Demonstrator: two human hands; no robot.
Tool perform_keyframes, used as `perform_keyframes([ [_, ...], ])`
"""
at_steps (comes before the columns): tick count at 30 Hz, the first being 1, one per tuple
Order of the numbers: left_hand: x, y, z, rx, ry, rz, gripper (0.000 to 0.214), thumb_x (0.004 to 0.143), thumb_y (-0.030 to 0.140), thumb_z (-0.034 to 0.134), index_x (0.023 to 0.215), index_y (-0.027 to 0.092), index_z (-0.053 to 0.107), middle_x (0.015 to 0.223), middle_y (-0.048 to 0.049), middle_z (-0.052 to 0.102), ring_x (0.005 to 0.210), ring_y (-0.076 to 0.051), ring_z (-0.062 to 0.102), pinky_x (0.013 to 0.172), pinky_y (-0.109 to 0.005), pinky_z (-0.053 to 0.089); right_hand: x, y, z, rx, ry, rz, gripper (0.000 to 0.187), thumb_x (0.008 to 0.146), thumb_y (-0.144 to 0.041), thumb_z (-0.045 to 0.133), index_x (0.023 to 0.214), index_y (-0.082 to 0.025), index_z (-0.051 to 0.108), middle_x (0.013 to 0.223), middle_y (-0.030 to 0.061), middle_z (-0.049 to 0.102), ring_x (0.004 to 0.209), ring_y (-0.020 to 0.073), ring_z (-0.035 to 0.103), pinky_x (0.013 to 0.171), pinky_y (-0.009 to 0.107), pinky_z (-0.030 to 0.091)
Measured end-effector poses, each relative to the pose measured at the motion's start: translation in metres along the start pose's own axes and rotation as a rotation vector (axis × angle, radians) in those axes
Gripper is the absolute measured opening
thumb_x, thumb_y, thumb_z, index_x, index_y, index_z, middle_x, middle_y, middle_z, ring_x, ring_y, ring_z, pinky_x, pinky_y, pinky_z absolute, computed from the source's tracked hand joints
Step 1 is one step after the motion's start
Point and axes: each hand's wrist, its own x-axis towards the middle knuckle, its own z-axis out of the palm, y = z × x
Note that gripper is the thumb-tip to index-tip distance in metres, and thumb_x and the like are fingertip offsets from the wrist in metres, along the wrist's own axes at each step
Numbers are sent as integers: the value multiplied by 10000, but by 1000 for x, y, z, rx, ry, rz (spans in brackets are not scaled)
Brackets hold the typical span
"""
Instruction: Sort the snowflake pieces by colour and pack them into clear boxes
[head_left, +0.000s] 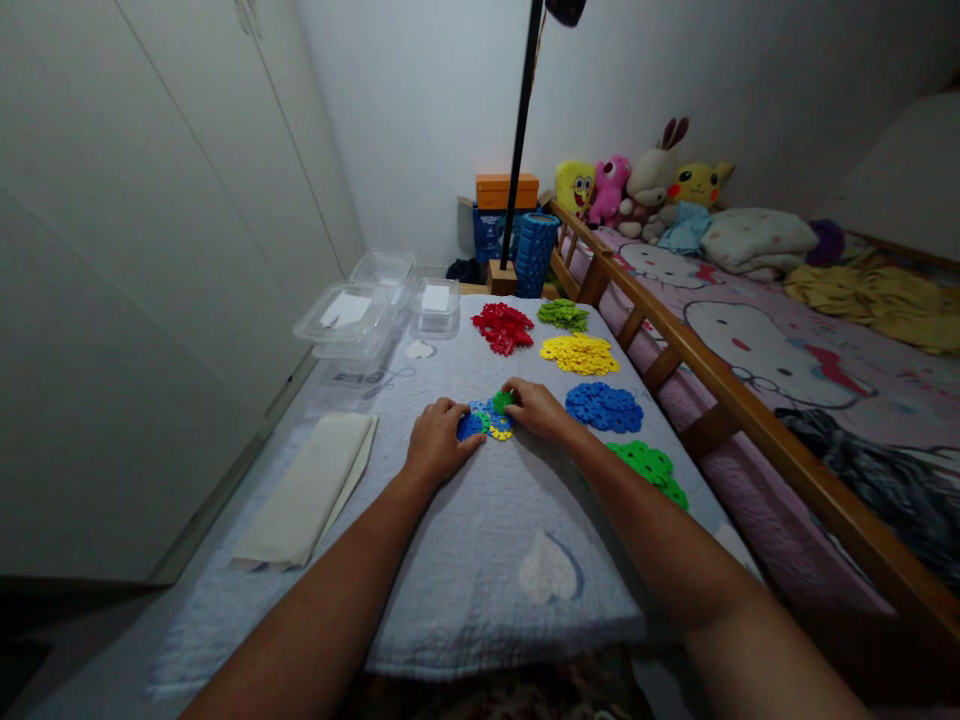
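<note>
While the left hand (437, 440) clamps the disc cluster (487, 422) mid-way across the surface (465, 560), likely for steadiness, the right hand (538, 411) pinches a green disc (502, 401) between its fingers. Colour-sorted piles (604, 406) sit right, presumably for reach.

The left hand (439, 442) hides part of a blue disc (470, 427). The right arm (637, 505) covers some green discs (651, 466). The pole (521, 130) is cut off on top.

From close above the near end of the tabletop (465, 580), the head view faces forward and down, reaching the wall (412, 130) beyond it and the bed (765, 350) at its right.
</note>
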Motion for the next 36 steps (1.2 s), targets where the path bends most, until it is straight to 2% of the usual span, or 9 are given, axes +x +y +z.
perform_keyframes([
  [4, 0, -1, 1, -2, 1, 10, 477, 801, 437, 746, 1208, 193, 699, 1142, -109, 662, 1054, -291, 619, 956, -418, 500, -4, 2, -3, 110, 48, 6, 161, 817, -154, 614, 951, -182, 699, 862, 5, 716, 796, 158, 610, 746, 250, 431],
  [8, 1, -3, 1, -4, -19, 11, 467, 808, 444, 739, 1203, 197, 700, 1154, -108, 663, 1069, -290, 617, 966, -415, 495, -14, 12, -21, 310, 104, 42, 80, 777, -221, 614, 803, -178, 677, 752, -8, 660, 713, 144, 570, 697, 258, 420],
  [12, 2, -4, 2, -18, -29, 11, 462, 810, 447, 736, 1194, 193, 704, 1158, -110, 662, 1071, -287, 619, 966, -406, 493, -42, 33, -50, 513, 133, 123, 175, 736, -347, 648, 793, -183, 665, 696, -22, 615, 626, 125, 512, 609, 252, 398],
  [14, 3, -5, 3, -19, -29, 13, 459, 816, 452, 729, 1192, 190, 704, 1147, -111, 662, 1063, -284, 623, 955, -401, 494, -61, 46, -63, 580, 139, 176, 256, 698, -391, 678, 851, -186, 664, 677, -36, 593, 596, 119, 492, 579, 249, 383],
  [18, 3, -7, 3, -5, -23, 16, 456, 826, 471, 711, 1194, 202, 702, 1101, -103, 664, 1039, -279, 630, 925, -392, 495, -104, 70, -78, 580, 248, 293, 360, 644, -402, 722, 933, -198, 656, 626, -68, 530, 571, 117, 469, 545, 241, 350],
  [22, 3, -7, 3, 10, -22, 16, 441, 826, 470, 704, 1181, 208, 706, 1074, -94, 667, 1017, -277, 631, 918, -387, 491, -142, 81, -84, 536, 275, 384, 318, 644, -436, 722, 837, -192, 654, 682, -34, 581, 619, 130, 513, 566, 250, 379],
  [26, 3, -7, 3, 14, -19, 21, 463, 826, 484, 696, 1188, 196, 706, 1072, -103, 662, 1000, -283, 629, 916, -401, 491, -167, 82, -85, 547, 278, 426, 327, 639, -449, 731, 816, -183, 661, 682, -27, 584, 619, 129, 521, 583, 257, 399],
  [32, 3, -9, 4, 8, -8, 30, 445, 824, 485, 687, 1175, 211, 707, 1083, -99, 660, 1010, -282, 624, 928, -406, 491, -179, 78, -84, 556, 307, 434, 327, 652, -451, 731, 836, -191, 654, 673, -27, 587, 604, 132, 521, 566, 251, 395],
  [36, 3, -9, 5, 2, -4, 24, 466, 811, 483, 689, 1180, 199, 708, 1080, -106, 657, 1005, -286, 625, 930, -411, 492, -179, 80, -80, 491, 268, 399, 256, 695, -415, 680, 828, -197, 653, 685, -23, 599, 620, 140, 540, 589, 259, 415],
])
